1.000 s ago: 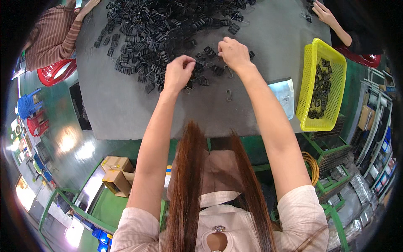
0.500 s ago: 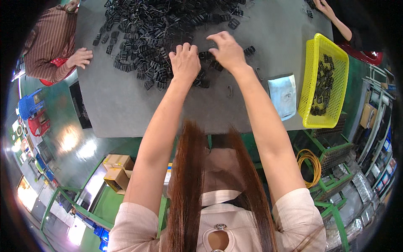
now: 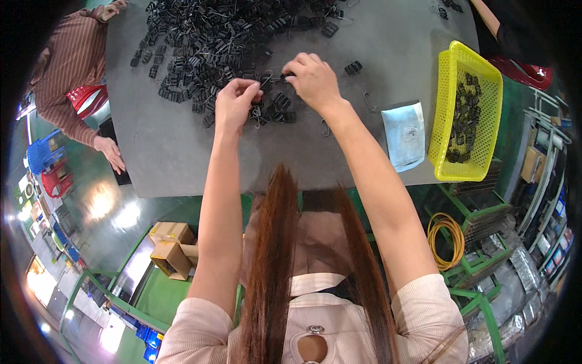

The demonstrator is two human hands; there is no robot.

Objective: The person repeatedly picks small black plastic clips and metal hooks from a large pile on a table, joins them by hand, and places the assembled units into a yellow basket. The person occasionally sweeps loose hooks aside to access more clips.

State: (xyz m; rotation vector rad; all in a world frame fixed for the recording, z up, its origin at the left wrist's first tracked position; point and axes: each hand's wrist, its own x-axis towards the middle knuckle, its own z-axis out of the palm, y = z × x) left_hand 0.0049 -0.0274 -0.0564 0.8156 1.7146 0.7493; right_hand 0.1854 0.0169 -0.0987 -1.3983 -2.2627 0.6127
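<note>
A large heap of small black ribbed plastic pieces (image 3: pixel 200 45) with thin metal hooks among them lies on the grey table. At its near right edge, my left hand (image 3: pixel 235 104) has thumb and forefinger pinched on a thin metal hook (image 3: pixel 267 79). My right hand (image 3: pixel 313 80), a little farther off and to the right, is closed on a small black plastic piece (image 3: pixel 287 76), partly hidden by its fingers. Just below and between the hands lie several more black pieces (image 3: pixel 280 102). Two loose hooks, one a metal S-hook (image 3: pixel 367 102), lie right of them.
A yellow plastic basket (image 3: pixel 444 115) with black pieces inside stands at the table's right edge. Beside it lies a light-blue packet (image 3: pixel 404 136). One black piece (image 3: pixel 353 68) sits alone. A person in a striped sleeve (image 3: pixel 73 60) is at the left; another person's forearm (image 3: pixel 487 18) shows at upper right.
My left hand has moved left and turned, its pinch now showing. My right hand has shifted slightly left. The left co-worker's hand has dropped from the tabletop to beside the table's edge.
</note>
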